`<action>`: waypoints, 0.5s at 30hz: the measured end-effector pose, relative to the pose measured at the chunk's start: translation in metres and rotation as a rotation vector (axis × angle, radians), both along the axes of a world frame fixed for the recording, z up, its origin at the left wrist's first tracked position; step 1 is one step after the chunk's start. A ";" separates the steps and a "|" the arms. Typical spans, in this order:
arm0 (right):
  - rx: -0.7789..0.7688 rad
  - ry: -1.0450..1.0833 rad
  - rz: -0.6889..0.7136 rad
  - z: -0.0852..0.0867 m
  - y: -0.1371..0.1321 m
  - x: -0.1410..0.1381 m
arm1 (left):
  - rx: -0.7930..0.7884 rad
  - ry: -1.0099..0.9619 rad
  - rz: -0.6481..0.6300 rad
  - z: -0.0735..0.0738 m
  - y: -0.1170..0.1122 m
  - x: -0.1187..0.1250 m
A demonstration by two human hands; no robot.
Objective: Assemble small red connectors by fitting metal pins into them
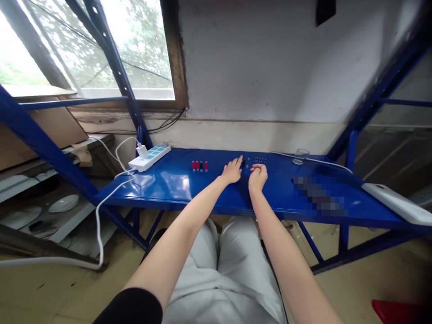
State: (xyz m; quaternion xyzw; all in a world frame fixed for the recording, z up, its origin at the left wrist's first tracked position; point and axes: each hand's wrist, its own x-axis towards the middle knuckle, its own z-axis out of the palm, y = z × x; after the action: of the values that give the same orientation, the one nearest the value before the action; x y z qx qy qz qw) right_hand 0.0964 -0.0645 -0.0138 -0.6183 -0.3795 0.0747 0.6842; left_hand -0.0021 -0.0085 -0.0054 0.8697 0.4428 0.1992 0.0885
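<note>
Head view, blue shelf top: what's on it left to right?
Power strip → row of red and black plugs → left hand → right hand → glass → white flat device, all on the blue shelf.

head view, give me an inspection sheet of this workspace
surface: blue metal shelf, glossy.
job's things: small black piece at left hand's fingertips; row of red and black pieces; tiny dark parts.
clutter: clear glass cup; white flat device.
hands: left hand flat on shelf; right hand curled, contents hidden.
cables: white power strip, white cord trailing down.
surroundings: window, white wall.
</note>
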 end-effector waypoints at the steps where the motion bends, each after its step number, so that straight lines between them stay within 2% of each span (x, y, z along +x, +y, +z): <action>1: -0.010 -0.015 0.000 0.000 0.000 0.000 | -0.010 -0.019 0.018 0.000 0.001 0.005; 5: -0.022 -0.040 -0.008 0.000 0.001 0.000 | -0.041 -0.040 0.066 -0.003 0.005 0.023; 9: -0.020 -0.033 -0.007 0.000 0.001 0.001 | -0.038 0.044 0.087 -0.006 0.009 0.032; 15: -0.001 -0.012 -0.007 0.001 0.000 0.000 | 0.125 0.007 0.096 -0.003 0.007 0.032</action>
State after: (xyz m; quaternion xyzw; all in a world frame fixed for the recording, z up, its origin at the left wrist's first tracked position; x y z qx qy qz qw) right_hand 0.0960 -0.0648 -0.0125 -0.6203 -0.3814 0.0689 0.6819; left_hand 0.0297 -0.0020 -0.0081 0.8519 0.4711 0.2276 0.0229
